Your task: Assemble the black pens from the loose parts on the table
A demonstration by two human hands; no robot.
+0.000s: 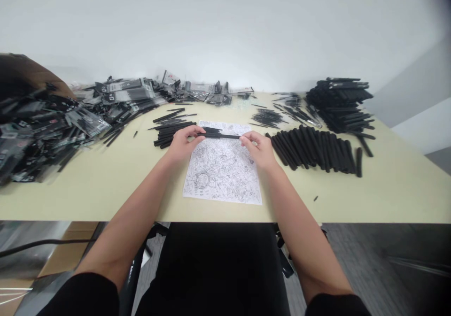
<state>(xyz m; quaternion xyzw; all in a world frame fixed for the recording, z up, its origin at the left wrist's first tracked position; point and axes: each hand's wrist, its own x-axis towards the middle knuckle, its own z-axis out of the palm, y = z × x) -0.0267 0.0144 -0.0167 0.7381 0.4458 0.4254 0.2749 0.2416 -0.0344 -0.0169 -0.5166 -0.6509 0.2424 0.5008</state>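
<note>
Hands are seen near the centre of the frame, with a slim black matte pen (218,135) held level between them, just above the upper edge of a white sheet of paper covered in black scribbles (222,175). The left hand (182,143) is closed on the pen's left end, thumb and fingertips pinched around the barrel; the right hand (260,148) is closed the same way on the right end. Whether the pen touches the paper beneath cannot be told.

The pen is judged to be light and stiff, a narrow plastic barrel that will not bend under a fingertip pinch. Its dull finish suggests a surface that is not slippery, so light pressure should be enough. Because it is long and thin, it is best taken near the two ends, as here, or at the middle if one hand is used; a cap or tip, if present, may pull free when gripped there.

A loose bundle of black pen barrels (172,133) lies just left of the left hand, and a neat row of thicker black tubes (313,149) lies right of the right hand. A tall stack of black sticks (340,102) stands in the upper right, thin dark refills (269,117) are scattered before it, and a heap of clear plastic packets (70,119) fills the upper left of the pale yellow table (387,189).
</note>
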